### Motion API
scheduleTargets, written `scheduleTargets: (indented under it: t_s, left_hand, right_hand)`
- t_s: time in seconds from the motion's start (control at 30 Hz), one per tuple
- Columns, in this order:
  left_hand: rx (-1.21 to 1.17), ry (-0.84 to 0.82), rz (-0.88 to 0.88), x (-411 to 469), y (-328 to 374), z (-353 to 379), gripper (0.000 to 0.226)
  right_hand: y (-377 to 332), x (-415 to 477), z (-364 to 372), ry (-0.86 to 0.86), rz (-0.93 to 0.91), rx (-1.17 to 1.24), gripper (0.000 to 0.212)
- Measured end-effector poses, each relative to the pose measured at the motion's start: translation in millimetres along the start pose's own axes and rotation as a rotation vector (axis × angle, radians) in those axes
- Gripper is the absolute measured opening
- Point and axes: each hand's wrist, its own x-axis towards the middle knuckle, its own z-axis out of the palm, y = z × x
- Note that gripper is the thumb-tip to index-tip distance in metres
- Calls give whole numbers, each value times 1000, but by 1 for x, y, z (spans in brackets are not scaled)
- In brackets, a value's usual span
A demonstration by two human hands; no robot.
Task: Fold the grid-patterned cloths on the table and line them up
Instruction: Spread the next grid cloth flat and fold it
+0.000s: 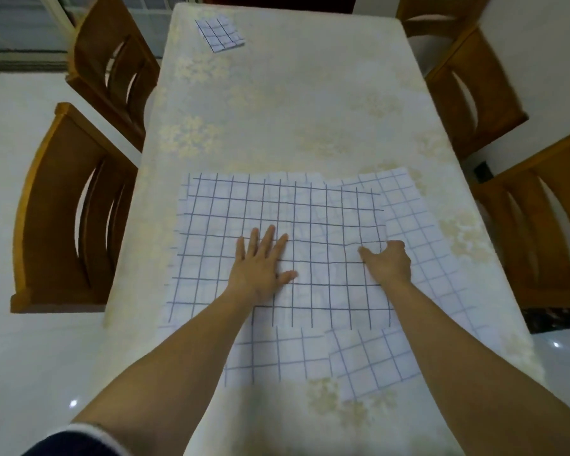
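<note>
White folded cloth sits at far table end, one done. We press top cloth with flat left hand; right hand pinches its edge. Other cloths lie under, not folded

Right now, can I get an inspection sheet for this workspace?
Surface: table with a pale floral cover.
Job's things: top cloth spread out near the person; lower cloths showing beneath it at the right and near sides; folded cloth at the far left.
Clutter: nothing seen.
Hands: left hand flat on the top cloth; right hand pinches its right edge.
Cables: nothing seen.
Surroundings: wooden chairs on both sides, pale floor.
</note>
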Motion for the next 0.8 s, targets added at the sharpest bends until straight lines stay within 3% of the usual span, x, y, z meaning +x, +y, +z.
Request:
scheduleTargets:
  t_s: [0.13, 0.27, 0.4, 0.5, 0.57, 0.7, 0.8]
  left_hand:
    - [2, -35, 4, -6, 7, -5, 86]
    - [-40, -57, 18, -19, 11, 1, 84]
    - [-47, -68, 83, -29, 19, -3, 83]
    - [-50, -42, 118, -21, 26, -14, 93]
    - [-76, -34, 133, -7, 32, -24, 103]
    - [-71, -78, 91, 18, 34, -31, 92]
    - [13, -150, 34, 23, 33, -22, 99]
  right_hand:
    - [1, -4, -17, 44, -60, 65, 64]
    - [21, -21, -30, -33, -60, 52, 67]
    - [39, -31, -52, 63, -134, 37, 58]
    - [43, -30, -67, 113, -214, 9, 42]
    - [44, -29, -73, 132, -268, 46, 42]
    - [49, -30, -73, 115, -201, 137, 46]
    - [69, -24, -67, 36, 6, 267, 45]
